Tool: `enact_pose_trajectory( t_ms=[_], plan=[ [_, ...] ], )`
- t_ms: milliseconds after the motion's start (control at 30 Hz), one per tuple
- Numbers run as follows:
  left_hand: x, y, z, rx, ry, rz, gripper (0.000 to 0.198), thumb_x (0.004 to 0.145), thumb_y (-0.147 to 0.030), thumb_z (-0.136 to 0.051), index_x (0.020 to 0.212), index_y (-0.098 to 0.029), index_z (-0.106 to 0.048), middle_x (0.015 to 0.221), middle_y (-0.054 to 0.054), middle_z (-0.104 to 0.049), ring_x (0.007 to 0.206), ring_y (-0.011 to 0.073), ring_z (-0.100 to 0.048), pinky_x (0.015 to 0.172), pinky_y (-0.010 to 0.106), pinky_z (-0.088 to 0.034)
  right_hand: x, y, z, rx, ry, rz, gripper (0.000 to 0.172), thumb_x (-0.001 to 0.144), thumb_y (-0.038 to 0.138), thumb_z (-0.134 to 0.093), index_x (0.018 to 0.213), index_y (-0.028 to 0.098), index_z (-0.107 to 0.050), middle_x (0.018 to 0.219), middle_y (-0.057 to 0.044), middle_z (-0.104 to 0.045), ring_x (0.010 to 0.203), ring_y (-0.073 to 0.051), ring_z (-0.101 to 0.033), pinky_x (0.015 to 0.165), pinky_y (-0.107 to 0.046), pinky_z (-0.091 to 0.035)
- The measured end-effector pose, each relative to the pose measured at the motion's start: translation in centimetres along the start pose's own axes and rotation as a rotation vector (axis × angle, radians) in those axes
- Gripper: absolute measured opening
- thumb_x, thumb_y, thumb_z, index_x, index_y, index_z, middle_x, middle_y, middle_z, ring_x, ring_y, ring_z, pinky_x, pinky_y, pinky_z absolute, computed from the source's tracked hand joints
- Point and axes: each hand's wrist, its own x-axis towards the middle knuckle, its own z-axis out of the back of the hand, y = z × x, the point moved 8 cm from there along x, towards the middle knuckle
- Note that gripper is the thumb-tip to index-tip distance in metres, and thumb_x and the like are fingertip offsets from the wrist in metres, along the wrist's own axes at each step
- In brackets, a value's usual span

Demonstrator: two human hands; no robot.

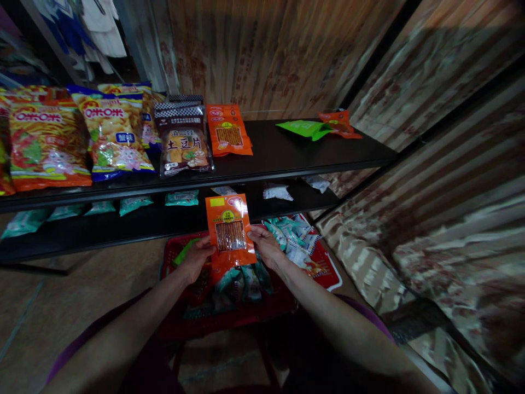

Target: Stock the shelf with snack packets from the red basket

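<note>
An orange snack packet (230, 232) with a clear window showing brown sticks is held upright between my two hands, over a red basket (192, 328). My left hand (199, 258) pinches its lower left edge. On the right edge, my right hand (266, 244) grips it with the thumb in front. Below the packet, teal-and-white small packets (250, 282) lie in the basket, along with a green packet (185, 251) at its left side. On the upper shelf straight ahead stand similar orange packets (228, 134).
The black upper shelf (279, 158) carries yellow crisp bags (112, 134), brown potato-chip bags (184, 142) and, lying at the right, a green bag (307, 129) and an orange bag (342, 125). Small teal packets (181, 198) sit on the lower shelf. A second red basket (334, 273) with packets stands behind at right.
</note>
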Motion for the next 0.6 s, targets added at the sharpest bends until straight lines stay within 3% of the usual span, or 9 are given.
enact_pose_trajectory(
  t_ms=[200, 300, 433, 500, 600],
  plan=[
    [0.4, -0.1, 0.0, 0.1, -0.058, -0.152, 0.032, 0.062, -0.018, -0.068, 0.094, -0.02, -0.071, 0.08, 0.002, -0.072, 0.067, 0.0149, -0.063, 0.062, 0.025, -0.049, -1.0, 1.5, 0.4, -0.318, -0.101, 0.293, 0.04, 0.062, 0.024, -0.072, 0.101, 0.025, -0.065, 0.1, -0.003, -0.066, 0.095, -0.018, -0.059, 0.095, -0.036, -0.043],
    [0.5, -0.3, -0.1, 0.199, -0.106, -0.242, 0.027, 0.067, -0.017, -0.064, 0.093, -0.022, -0.071, 0.082, 0.002, -0.072, 0.071, 0.0163, -0.064, 0.067, 0.026, -0.05, -2.3, 0.7, -1.3, -0.38, 0.05, 0.189, 0.04, 0.066, 0.03, -0.072, 0.106, 0.029, -0.066, 0.113, -0.003, -0.064, 0.109, -0.022, -0.056, 0.101, -0.039, -0.039],
    [-0.1, -0.6, -1.2, 0.384, -0.101, -0.375, 0.024, 0.071, -0.014, -0.06, 0.089, -0.024, -0.072, 0.091, 0.004, -0.072, 0.087, 0.0215, -0.064, 0.086, 0.033, -0.047, -4.5, -0.7, -4.2, -0.152, 0.294, -0.042, 0.05, 0.069, 0.041, -0.073, 0.117, 0.034, -0.06, 0.131, -0.001, -0.056, 0.125, -0.021, -0.047, 0.1, -0.038, -0.04],
    [-0.7, -0.6, -2.0, 0.474, -0.099, -0.449, 0.026, 0.071, -0.012, -0.059, 0.089, -0.025, -0.072, 0.095, 0.004, -0.072, 0.098, 0.0239, -0.062, 0.095, 0.037, -0.043, -5.1, -1.1, -5.2, -0.031, 0.372, -0.089, 0.051, 0.068, 0.041, -0.074, 0.117, 0.034, -0.059, 0.131, -0.001, -0.056, 0.124, -0.02, -0.048, 0.094, -0.034, -0.046],
    [-1.6, -0.2, -3.4, 0.603, -0.066, -0.535, 0.033, 0.071, -0.01, -0.06, 0.097, -0.027, -0.071, 0.109, 0.006, -0.068, 0.112, 0.026, -0.056, 0.104, 0.04, -0.035, -5.1, -1.9, -5.5, 0.033, 0.379, -0.113, 0.046, 0.066, 0.042, -0.076, 0.108, 0.03, -0.062, 0.115, -0.001, -0.065, 0.108, -0.019, -0.059, 0.081, -0.029, -0.051]
  ],
)
